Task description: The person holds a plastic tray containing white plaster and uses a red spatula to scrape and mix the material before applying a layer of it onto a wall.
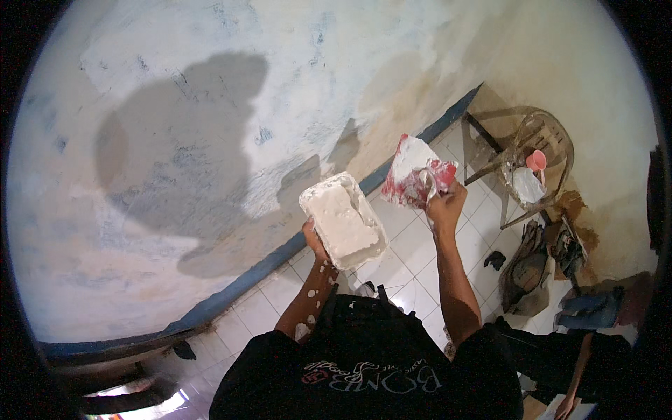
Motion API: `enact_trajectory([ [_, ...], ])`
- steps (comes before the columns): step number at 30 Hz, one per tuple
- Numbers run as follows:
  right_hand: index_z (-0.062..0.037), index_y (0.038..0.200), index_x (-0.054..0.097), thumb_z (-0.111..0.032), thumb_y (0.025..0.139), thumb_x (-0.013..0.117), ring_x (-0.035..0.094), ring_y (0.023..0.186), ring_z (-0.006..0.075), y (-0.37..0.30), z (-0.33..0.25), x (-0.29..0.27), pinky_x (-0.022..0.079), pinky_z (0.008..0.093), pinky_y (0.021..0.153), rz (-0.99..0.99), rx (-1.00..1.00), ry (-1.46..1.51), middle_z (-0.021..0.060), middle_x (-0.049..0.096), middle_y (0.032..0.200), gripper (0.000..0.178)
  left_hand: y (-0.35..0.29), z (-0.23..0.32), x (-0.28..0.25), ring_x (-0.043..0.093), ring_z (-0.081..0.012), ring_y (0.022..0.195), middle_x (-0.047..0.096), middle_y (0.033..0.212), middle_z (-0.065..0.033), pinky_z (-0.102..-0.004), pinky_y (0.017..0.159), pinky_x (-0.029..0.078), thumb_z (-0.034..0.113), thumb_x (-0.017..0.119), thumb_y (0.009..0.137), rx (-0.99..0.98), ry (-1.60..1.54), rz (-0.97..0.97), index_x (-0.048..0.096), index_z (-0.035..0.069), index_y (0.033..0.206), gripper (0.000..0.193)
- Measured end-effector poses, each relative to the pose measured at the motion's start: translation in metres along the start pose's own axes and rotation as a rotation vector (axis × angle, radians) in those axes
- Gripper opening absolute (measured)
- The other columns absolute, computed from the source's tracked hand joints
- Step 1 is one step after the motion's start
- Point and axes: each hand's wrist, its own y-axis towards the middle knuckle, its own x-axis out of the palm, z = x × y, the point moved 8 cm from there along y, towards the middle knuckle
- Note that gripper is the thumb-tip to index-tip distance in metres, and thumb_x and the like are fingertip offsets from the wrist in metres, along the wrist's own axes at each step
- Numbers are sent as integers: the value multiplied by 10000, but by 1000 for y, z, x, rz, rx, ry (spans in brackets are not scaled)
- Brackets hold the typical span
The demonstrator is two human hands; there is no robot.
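Observation:
A rectangular white tub [369,256], partly filled with thick off-white paste [341,222], rests in my left hand [316,241]. My fingers grip its left side, and its open top faces me. To the right, my right hand [446,206] is closed round a flat red spreader [404,190], which is heavily smeared with white paste. The spreader is raised, apart from the tub and the wall. White splashes dot my left forearm [313,297]. Ahead is a pale, patchy wall [294,91] with bluish marks; my shadow falls across it.
A blue strip [259,275] runs along the wall's foot, above white floor tiles [413,245]. At right stands a plastic chair [565,133] holding a pink dipper [536,160] and a white bag [528,186]. Nearby sits a bulky sack [526,280]. Another person's arm [581,367] shows at lower right.

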Motion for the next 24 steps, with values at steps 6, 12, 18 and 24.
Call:
enact_trajectory([
  [6, -31, 926, 656, -58, 677, 610, 595, 561, 282, -41, -78, 23, 487, 365, 561, -304, -260, -349, 151, 625, 697, 254, 0, 3, -4, 567, -305, 1052, 551, 1196, -143, -454, 903, 470, 498, 428, 814, 53, 131, 3, 434, 60, 1302, 656],
  [12, -24, 862, 651, -64, 635, 607, 612, 641, 361, -54, -76, 45, 506, 427, 600, -413, -343, -626, 180, 615, 696, 235, -1, -6, 0, 540, -300, 1089, 540, 1215, -136, -438, 940, 438, 508, 455, 795, 4, 145, 52, 431, 67, 1309, 678],
  [18, 0, 759, 613, -48, 628, 596, 596, 621, 382, -50, -109, 38, 488, 446, 584, -303, -361, -539, 200, 601, 689, 141, 2, -7, -10, 546, -303, 1066, 548, 1189, -131, -442, 934, 437, 512, 476, 773, -21, 123, 76, 438, 74, 1304, 689],
  [24, 23, 798, 645, -59, 647, 642, 586, 586, 385, -49, -101, 41, 463, 410, 550, -358, -356, -611, 206, 602, 662, 172, -1, -5, -8, 552, -292, 1058, 553, 1174, -134, -410, 940, 434, 446, 515, 759, -2, 105, 86, 443, 58, 1284, 657],
])
